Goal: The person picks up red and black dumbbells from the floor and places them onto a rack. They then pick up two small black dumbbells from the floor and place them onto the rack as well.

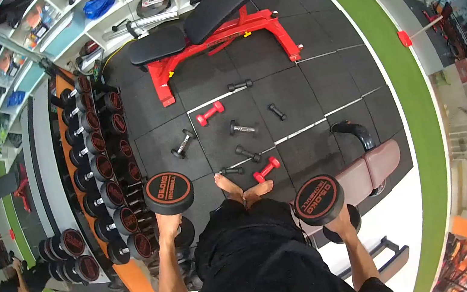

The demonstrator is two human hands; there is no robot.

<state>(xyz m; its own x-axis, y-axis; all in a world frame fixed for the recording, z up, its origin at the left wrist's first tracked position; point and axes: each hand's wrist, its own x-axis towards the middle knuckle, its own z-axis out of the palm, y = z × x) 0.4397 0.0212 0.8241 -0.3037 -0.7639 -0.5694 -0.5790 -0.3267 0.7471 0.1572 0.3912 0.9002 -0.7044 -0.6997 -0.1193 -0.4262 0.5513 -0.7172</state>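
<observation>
My left hand (pixel 169 223) is wrapped round the handle of a black dumbbell (pixel 169 194), raised beside the rack. The dumbbell's round end faces up with orange "05.0KG" lettering; its other end shows partly below the hand. On the other side, my right hand (pixel 341 223) grips a matching dumbbell (pixel 320 201), tilted, above the maroon bench. Its lower end (pixel 350 224) shows behind the hand. Both forearms are bent upward, and the fingers are partly covered by the dumbbell heads.
A dumbbell rack (pixel 103 166) stands at left beside a mirror. On the black mat lie a red dumbbell (pixel 210 113), another red dumbbell (pixel 266 169) near my bare feet (pixel 244 192), and several small dark ones. A red-framed bench (pixel 216 38) stands ahead; a maroon bench (pixel 367 177) is at right.
</observation>
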